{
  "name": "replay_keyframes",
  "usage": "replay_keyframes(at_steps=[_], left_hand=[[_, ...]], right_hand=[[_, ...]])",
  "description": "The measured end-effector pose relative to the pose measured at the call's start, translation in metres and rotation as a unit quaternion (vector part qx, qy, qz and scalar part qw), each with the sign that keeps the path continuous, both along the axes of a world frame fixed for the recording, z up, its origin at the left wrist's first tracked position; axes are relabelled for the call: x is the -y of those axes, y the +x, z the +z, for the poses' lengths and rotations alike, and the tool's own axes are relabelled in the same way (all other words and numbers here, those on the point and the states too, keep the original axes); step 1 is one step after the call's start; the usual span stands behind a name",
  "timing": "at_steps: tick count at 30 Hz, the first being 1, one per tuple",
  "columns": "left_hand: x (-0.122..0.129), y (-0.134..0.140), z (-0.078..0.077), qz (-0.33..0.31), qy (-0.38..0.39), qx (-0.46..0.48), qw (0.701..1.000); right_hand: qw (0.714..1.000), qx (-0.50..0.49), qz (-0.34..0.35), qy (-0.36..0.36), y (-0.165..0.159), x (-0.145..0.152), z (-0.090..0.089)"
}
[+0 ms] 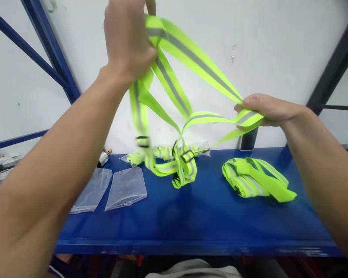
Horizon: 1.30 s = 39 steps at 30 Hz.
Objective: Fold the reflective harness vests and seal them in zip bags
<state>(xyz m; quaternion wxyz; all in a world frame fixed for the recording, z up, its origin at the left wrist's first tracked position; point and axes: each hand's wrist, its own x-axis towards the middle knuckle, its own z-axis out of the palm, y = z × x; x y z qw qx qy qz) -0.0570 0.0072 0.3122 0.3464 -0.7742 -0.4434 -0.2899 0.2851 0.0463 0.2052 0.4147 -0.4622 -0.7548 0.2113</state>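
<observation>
Nearest us, at six o'clock, runs the front edge of the blue shelf (191,231). A little farther in, at about eight o'clock, two clear zip bags (126,189) lie flat side by side on it, and at four o'clock a folded neon-yellow strap bundle (255,179) rests on the blue surface, well apart from the bags.

Above these we hold a neon-yellow reflective strap harness (174,85) stretched between both hands. Our right hand (266,110), at three o'clock, is closed in a pinch on one end of the bands, thumb on top. Our left hand (127,38), raised to twelve o'clock, is clenched around the upper loop, fingers wrapped tight. From there the bands drop to the centre, where the lower end of the harness with its black sliders touches the shelf.

Just behind that low end, a bagged yellow strap (159,152) lies against the white wall (278,50). At ten o'clock a dark blue frame bar (52,50) slants across the wall.
</observation>
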Motion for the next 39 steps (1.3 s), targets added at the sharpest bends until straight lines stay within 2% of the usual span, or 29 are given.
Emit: replay_keyframes(at_steps=[2,3,5,6,7,8,9,11,12,13,14,15,16,18,20,22,24,26,29,31,33,36,39], left_hand=[[0.001,-0.009,0.002,0.014,0.053,0.004,0.999],[-0.001,-0.012,0.003,0.016,0.087,0.014,0.996],[-0.006,-0.015,0.002,0.0,0.113,0.067,0.991],[-0.01,-0.014,0.0,-0.027,0.084,0.113,0.99],[-0.015,-0.011,-0.004,-0.069,0.013,0.172,0.983],[-0.019,-0.007,-0.008,-0.127,-0.079,0.237,0.96],[-0.023,-0.002,-0.013,-0.183,-0.162,0.294,0.924],[-0.027,0.012,-0.022,-0.258,-0.225,0.379,0.86],[-0.026,0.019,-0.025,-0.271,-0.224,0.405,0.844],[-0.025,0.025,-0.027,-0.274,-0.212,0.419,0.839],[-0.022,0.031,-0.027,-0.269,-0.209,0.418,0.842],[-0.019,0.035,-0.027,-0.263,-0.215,0.404,0.849],[-0.017,0.038,-0.026,-0.257,-0.225,0.383,0.858],[-0.012,0.039,-0.022,-0.244,-0.243,0.342,0.874],[-0.01,0.037,-0.019,-0.229,-0.248,0.328,0.882],[-0.011,0.034,-0.019,-0.225,-0.248,0.338,0.88],[-0.011,0.033,-0.022,-0.23,-0.264,0.344,0.871],[-0.012,0.034,-0.025,-0.246,-0.289,0.343,0.859],[-0.014,0.032,-0.025,-0.251,-0.288,0.346,0.857],[-0.016,0.021,-0.023,-0.216,-0.255,0.337,0.88],[-0.016,0.002,-0.022,-0.157,-0.206,0.306,0.916],[-0.015,-0.025,-0.027,-0.079,-0.167,0.251,0.95],[-0.013,-0.036,-0.04,-0.042,-0.182,0.193,0.963]], right_hand=[[0.995,0.059,0.026,-0.079,0.0,0.003,0.002],[0.992,0.099,0.015,-0.075,0.0,0.004,0.005],[0.982,0.181,-0.041,0.016,-0.003,0.005,0.011],[0.973,0.212,-0.064,0.058,-0.006,0.004,0.014],[0.964,0.238,-0.084,0.088,-0.01,0.002,0.015],[0.953,0.258,-0.11,0.118,-0.015,0.001,0.015],[0.94,0.268,-0.141,0.159,-0.022,0.001,0.012],[0.901,0.251,-0.214,0.281,-0.039,0.005,-0.003],[0.883,0.2,-0.218,0.365,-0.049,0.01,-0.015],[0.87,0.131,-0.186,0.438,-0.061,0.016,-0.031],[0.87,0.096,-0.093,0.474,-0.071,0.023,-0.048],[0.878,0.113,0.025,0.465,-0.081,0.03,-0.066],[0.886,0.129,0.102,0.433,-0.09,0.037,-0.084],[0.926,0.166,0.163,0.297,-0.101,0.047,-0.115],[0.939,0.203,0.21,0.183,-0.107,0.052,-0.133],[0.951,0.188,0.193,0.15,-0.112,0.055,-0.139],[0.959,0.168,0.152,0.171,-0.12,0.059,-0.133],[0.947,0.193,0.153,0.205,-0.13,0.062,-0.124],[0.912,0.244,0.186,0.272,-0.136,0.06,-0.115],[0.897,0.235,0.167,0.336,-0.126,0.055,-0.116],[0.893,0.21,0.124,0.379,-0.105,0.048,-0.12],[0.917,0.175,0.041,0.357,-0.063,0.039,-0.121],[0.927,0.206,-0.014,0.312,-0.036,0.036,-0.117]])
